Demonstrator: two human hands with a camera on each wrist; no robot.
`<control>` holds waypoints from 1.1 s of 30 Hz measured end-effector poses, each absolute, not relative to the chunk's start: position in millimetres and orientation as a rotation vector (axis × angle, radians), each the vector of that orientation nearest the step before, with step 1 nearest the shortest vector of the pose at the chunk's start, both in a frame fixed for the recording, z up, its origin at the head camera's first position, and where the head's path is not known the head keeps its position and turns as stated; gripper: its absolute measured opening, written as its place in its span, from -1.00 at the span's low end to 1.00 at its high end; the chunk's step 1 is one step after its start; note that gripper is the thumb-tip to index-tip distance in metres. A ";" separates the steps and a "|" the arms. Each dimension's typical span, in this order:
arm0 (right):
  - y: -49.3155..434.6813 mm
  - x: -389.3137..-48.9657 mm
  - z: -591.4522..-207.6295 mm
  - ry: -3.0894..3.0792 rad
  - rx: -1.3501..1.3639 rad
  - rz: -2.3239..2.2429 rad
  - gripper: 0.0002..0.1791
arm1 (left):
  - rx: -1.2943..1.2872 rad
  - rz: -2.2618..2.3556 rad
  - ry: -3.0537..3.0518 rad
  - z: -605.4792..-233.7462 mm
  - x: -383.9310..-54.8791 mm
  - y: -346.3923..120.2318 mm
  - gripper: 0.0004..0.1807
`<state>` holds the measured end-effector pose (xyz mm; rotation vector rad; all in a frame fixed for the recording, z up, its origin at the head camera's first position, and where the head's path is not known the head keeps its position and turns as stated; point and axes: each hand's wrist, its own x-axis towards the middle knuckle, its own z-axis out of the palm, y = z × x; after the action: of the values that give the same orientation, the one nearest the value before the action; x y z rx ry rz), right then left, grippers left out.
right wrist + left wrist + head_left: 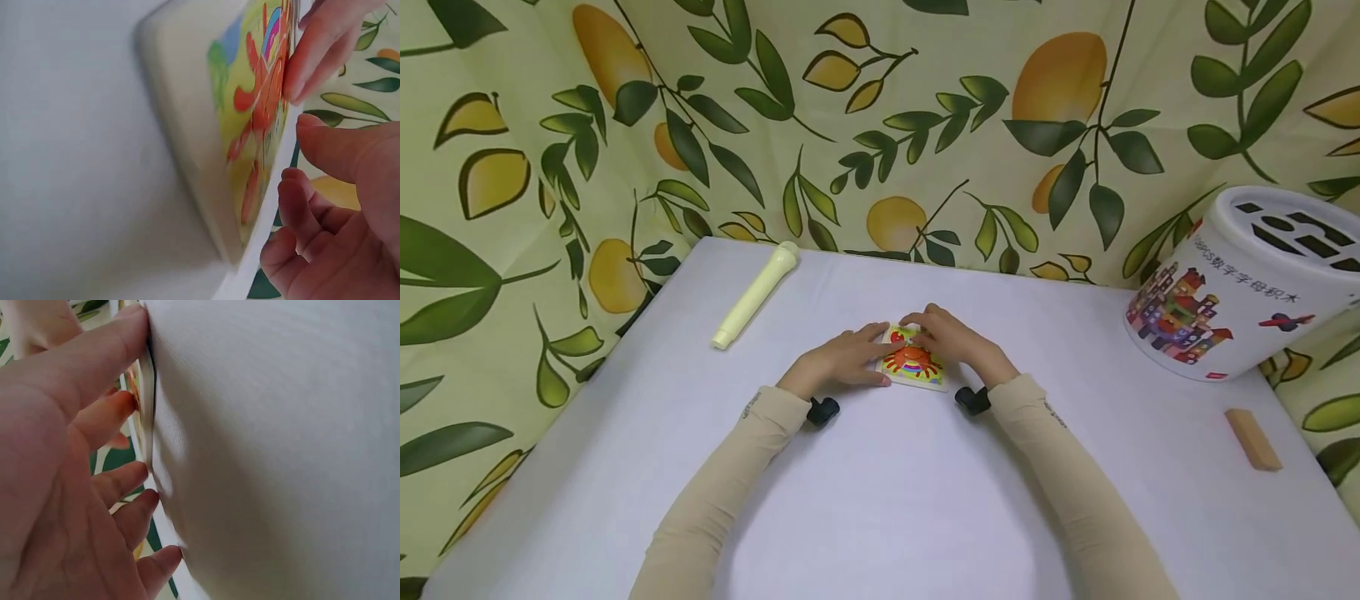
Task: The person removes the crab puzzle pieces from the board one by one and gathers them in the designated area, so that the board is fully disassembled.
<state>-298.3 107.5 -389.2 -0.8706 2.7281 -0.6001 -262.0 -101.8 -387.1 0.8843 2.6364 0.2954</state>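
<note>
Plainly, leafy fruit-print cloth (925, 108) fills the top of the frame, behind a white table (880, 500). At right stands a white tub (1217, 292) with shaped holes in its lid. Near the centre, the left hand (846, 358) is spread, unclenched, thumb at the edge of a crab picture board (913, 362) and a finger on its face; the right hand (955, 337), loosely bent at its upper right, grasps nothing visible, though contact is unclear. A pale yellow stick (754, 296) lies upper left. The board, flat mid-frame, looks light, stiff and slick-faced; its thick pale sides should suit a two-edge pinch. Far right lies a small wooden block (1253, 439).
</note>
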 end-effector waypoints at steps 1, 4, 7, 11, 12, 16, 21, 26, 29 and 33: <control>105.3 -299.4 -389.7 2.708 -0.877 -0.609 -0.61 | 0.884 0.300 2.638 -387.9 -262.4 -101.6 -0.25; 100.6 -301.9 -391.1 2.679 -0.870 -0.598 -0.62 | 0.893 0.299 2.634 -389.9 -263.8 -101.5 -0.25; 97.7 -303.5 -391.0 2.671 -0.867 -0.565 -0.62 | 0.912 0.296 2.624 -390.2 -264.6 -100.9 -0.26; 95.2 -304.0 -389.6 2.681 -0.849 -0.510 -0.58 | 0.930 0.307 2.621 -390.3 -265.2 -101.0 -0.27; 94.6 -303.9 -388.9 2.683 -0.846 -0.500 -0.56 | 0.931 0.316 2.622 -390.2 -265.3 -101.2 -0.27; 93.2 -303.1 -387.3 2.695 -0.837 -0.473 -0.56 | 0.934 0.366 2.626 -391.1 -266.7 -101.6 -0.27; 91.1 -303.3 -388.0 2.695 -0.811 -0.478 -0.57 | 0.961 0.426 2.654 -394.9 -267.0 -103.7 -0.28; 90.4 -303.4 -387.6 2.692 -0.792 -0.476 -0.58 | 0.966 0.547 2.698 -401.3 -266.5 -106.4 -0.30; 90.0 -303.2 -387.5 2.684 -0.786 -0.482 -0.58 | 0.956 0.621 2.715 -405.6 -266.6 -107.7 -0.30; 90.2 -303.5 -387.8 2.679 -0.807 -0.515 -0.58 | 0.957 0.675 2.721 -408.1 -266.7 -108.2 -0.31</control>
<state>-303.5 90.2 -387.8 -0.8067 2.6787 -0.5149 -266.7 -108.2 -408.1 0.9575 2.7208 0.6746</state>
